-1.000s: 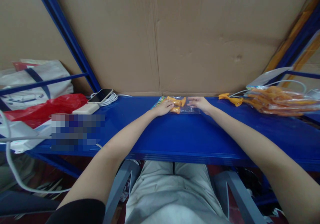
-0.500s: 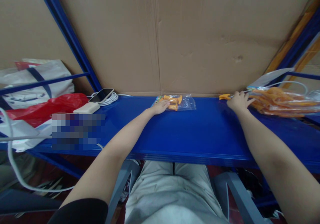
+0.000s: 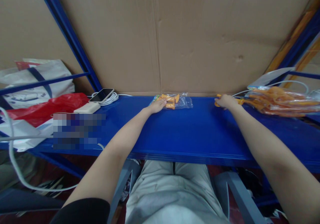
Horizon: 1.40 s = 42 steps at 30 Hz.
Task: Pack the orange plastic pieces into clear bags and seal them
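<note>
My left hand lies over the left end of a small clear bag, its fingers closed on it. Inside the bag are orange plastic pieces, some spool-shaped, and a colourful printed card shows at its left. My right hand is bent around an orange plastic piece near the cardboard at the back; the palm side and part of the piece are hidden. More orange plastic shows just right of that hand, beside a larger clear bag of orange items.
The blue shelf backs onto a cardboard sheet. At the left are a phone on a coiled white cable, a white block, a red plastic bag and a cloth bag. Blue posts frame the sides.
My right hand has moved left, away from the larger bag, and now closes around the orange piece. The small bag and my left hand have shifted slightly left and back.
</note>
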Motion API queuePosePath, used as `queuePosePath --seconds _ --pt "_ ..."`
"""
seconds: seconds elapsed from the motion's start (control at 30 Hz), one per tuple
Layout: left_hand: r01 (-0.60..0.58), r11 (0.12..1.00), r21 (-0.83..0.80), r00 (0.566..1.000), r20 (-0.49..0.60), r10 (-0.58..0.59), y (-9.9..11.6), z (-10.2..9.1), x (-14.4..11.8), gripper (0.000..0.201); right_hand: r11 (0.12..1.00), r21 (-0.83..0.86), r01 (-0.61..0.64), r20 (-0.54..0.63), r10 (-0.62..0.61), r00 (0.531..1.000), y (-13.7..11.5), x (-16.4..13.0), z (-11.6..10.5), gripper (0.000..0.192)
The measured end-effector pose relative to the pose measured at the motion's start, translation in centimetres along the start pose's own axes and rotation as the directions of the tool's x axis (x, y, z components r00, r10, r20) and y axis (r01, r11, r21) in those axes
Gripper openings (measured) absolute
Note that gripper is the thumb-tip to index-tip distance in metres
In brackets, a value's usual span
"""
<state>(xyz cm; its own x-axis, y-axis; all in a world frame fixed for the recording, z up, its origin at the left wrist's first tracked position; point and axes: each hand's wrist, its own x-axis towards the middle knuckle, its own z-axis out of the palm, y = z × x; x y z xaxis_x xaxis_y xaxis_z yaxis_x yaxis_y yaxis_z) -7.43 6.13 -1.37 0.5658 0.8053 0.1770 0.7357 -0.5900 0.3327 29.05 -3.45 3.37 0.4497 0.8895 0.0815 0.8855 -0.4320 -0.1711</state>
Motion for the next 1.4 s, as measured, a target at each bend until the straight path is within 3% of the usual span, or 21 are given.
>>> queuePosePath --seconds 0.07,0.13,0.23,0.3,0.37,0.43,0.5,0.73,1.03,1.17,1.4 --pt "-0.01 1.0 0.006 1.0 -0.006 0.01 -0.2 0.0 0.0 0.06 0.977 0.197 0.078 0.135 -0.105 0.985 -0.9 -0.5 0.0 0.037" --pt "-0.017 1.0 -0.002 1.0 -0.015 0.017 -0.4 0.0 -0.1 0.059 0.878 0.463 0.123 0.209 -0.243 0.947 -1.6 -1.0 -0.1 0.032" --pt "-0.029 0.999 -0.018 0.999 -0.03 0.029 -0.5 0.1 -0.1 0.057 0.724 0.671 0.16 0.144 -0.339 0.93 -2.1 -1.2 0.1 0.03" --pt "-0.027 1.0 -0.015 0.999 -0.035 0.026 -0.5 0.1 -0.1 0.057 0.775 0.59 0.226 0.031 -0.302 0.953 -2.0 -0.7 0.4 0.036" --pt "-0.024 1.0 -0.009 0.999 -0.036 0.024 -0.4 0.1 -0.2 0.057 0.881 0.376 0.288 -0.066 -0.284 0.956 -1.6 -0.2 0.9 0.042" --pt "-0.023 1.0 -0.007 0.999 -0.034 0.023 -0.2 0.1 -0.3 0.057 0.933 0.168 0.318 -0.062 -0.312 0.948 -1.2 0.3 1.2 0.043" --pt "-0.02 1.0 -0.005 0.999 -0.029 0.02 -0.1 0.0 -0.4 0.058 0.937 0.064 0.343 -0.004 -0.343 0.939 -0.9 0.4 1.2 0.043" --pt "-0.015 1.0 0.02 1.0 -0.009 0.016 -0.1 0.0 -0.4 0.063 0.919 0.03 0.394 0.211 -0.391 0.896 -0.9 -0.5 -0.1 0.034" --pt "-0.009 0.999 0.053 1.0 0.028 0.008 0.3 0.0 -0.5 0.061 0.917 -0.147 0.37 0.134 -0.352 0.926 -1.6 -1.2 -0.2 0.027" --pt "-0.016 0.998 0.067 0.999 0.04 0.014 0.7 0.0 -0.6 0.061 0.918 -0.157 0.363 0.176 -0.336 0.925 -1.6 -1.2 -0.2 0.035" --pt "-0.048 0.997 0.063 0.999 0.023 0.047 0.3 0.4 -0.3 0.065 0.894 -0.233 0.384 0.175 -0.349 0.92 -1.4 -1.0 -0.1 0.032"
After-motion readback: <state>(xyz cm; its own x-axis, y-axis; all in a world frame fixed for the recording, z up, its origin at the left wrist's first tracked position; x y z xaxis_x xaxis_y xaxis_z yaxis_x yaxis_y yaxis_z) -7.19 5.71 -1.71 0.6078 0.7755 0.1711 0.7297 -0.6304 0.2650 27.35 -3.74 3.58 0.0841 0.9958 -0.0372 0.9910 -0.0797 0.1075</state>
